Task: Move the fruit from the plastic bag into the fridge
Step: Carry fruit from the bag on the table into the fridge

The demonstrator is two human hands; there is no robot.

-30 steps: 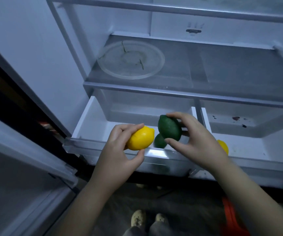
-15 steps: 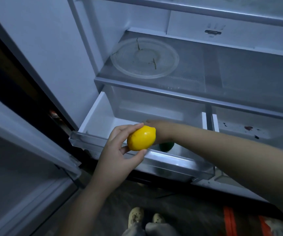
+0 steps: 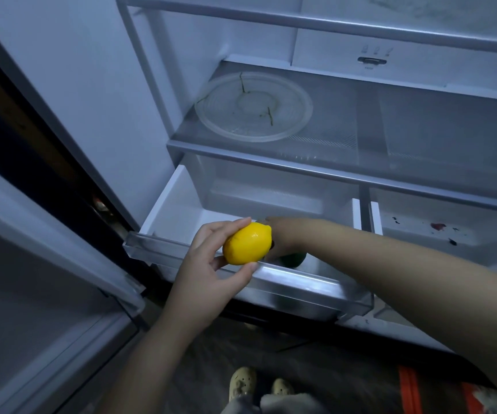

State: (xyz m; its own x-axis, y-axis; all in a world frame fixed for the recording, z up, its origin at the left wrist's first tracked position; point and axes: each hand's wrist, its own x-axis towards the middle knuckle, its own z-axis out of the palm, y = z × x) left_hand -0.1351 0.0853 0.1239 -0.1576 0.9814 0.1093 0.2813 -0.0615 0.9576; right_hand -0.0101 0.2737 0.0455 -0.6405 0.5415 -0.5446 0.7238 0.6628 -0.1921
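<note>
Over the pulled-out left drawer [image 3: 301,282], my left hand [image 3: 211,264] grips a lemon [image 3: 247,243], with fingers and thumb curled round it. Down in that drawer lies a green fruit [image 3: 293,259], half covered by my right hand [image 3: 284,234], which reaches in behind the lemon. Its fingers are hidden, so I cannot tell whether they hold anything. The right drawer [image 3: 420,228], cut off at the edge, has dark and red stains on its floor. A clear plate [image 3: 253,106] sits on the shelf above.
</note>
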